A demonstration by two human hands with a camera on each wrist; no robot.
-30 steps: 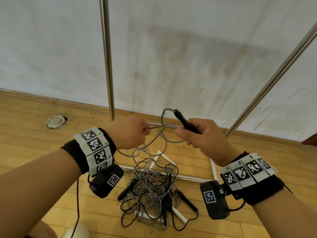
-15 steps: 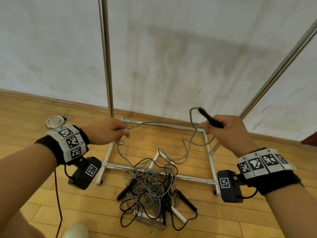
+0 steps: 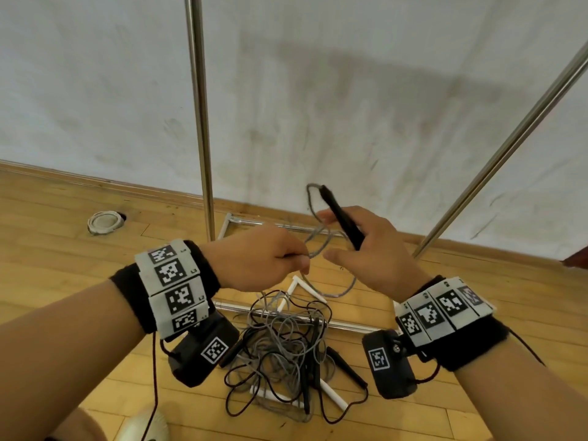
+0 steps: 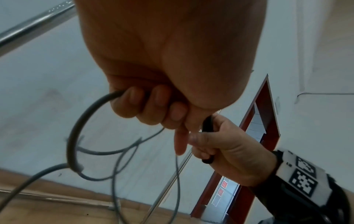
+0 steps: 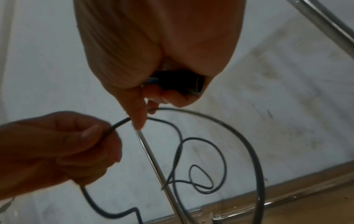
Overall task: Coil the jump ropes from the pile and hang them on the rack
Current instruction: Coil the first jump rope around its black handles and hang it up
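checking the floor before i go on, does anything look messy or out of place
Yes: the jump ropes lie in one knotted heap on the floor by the rack's base, grey and black cords and handles crossed over each other. No damage shows.

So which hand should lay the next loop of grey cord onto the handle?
Left. The left hand already pinches the grey cord beside the right hand, which is occupied gripping the black handle and probably best serves as the anchor.
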